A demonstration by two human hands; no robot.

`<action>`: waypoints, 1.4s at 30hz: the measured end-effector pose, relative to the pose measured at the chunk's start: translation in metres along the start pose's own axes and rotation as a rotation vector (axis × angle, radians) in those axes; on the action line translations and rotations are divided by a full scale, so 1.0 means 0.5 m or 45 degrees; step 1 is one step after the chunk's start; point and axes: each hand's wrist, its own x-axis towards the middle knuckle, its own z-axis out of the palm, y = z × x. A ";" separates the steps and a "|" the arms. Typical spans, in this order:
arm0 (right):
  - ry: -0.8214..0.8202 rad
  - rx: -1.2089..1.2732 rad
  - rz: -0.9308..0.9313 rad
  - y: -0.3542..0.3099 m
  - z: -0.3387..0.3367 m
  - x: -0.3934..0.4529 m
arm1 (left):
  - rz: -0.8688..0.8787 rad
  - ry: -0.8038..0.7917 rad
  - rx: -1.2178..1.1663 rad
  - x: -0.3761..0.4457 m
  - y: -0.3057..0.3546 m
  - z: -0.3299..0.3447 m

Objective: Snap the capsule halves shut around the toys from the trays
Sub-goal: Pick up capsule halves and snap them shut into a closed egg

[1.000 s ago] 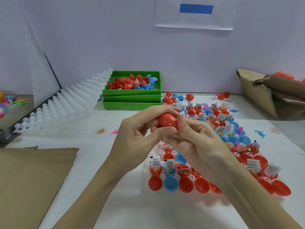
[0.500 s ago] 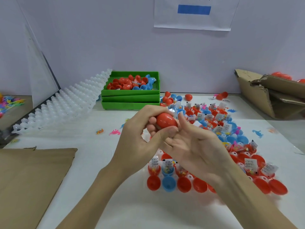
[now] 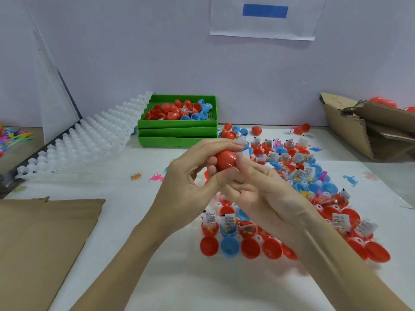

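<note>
Red capsule point(image 3: 226, 159) smooth and glossy, gripped by left hand point(image 3: 190, 187) fingers, right hand point(image 3: 258, 189) fingers touching, seam hidden.

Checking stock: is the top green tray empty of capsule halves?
No, the top green tray at the back of the table holds a heap of red and blue capsule halves.

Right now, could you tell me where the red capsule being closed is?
In the head view the red capsule is mid-frame, above the table, held between the left hand and right hand, nearer than the green trays.
</note>
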 end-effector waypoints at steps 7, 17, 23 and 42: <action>0.566 -1.721 -0.732 0.034 -0.001 0.000 | -0.476 0.137 -0.316 0.008 -0.021 -0.012; 0.512 -2.091 -0.897 0.043 -0.011 0.006 | -0.583 0.154 -0.573 0.004 -0.029 -0.002; 0.440 -2.134 -0.738 0.027 -0.017 0.004 | -0.672 0.217 -0.540 0.003 -0.034 0.006; 0.795 0.415 -0.600 -0.291 -0.109 0.094 | -0.637 0.591 -0.108 0.006 -0.068 -0.024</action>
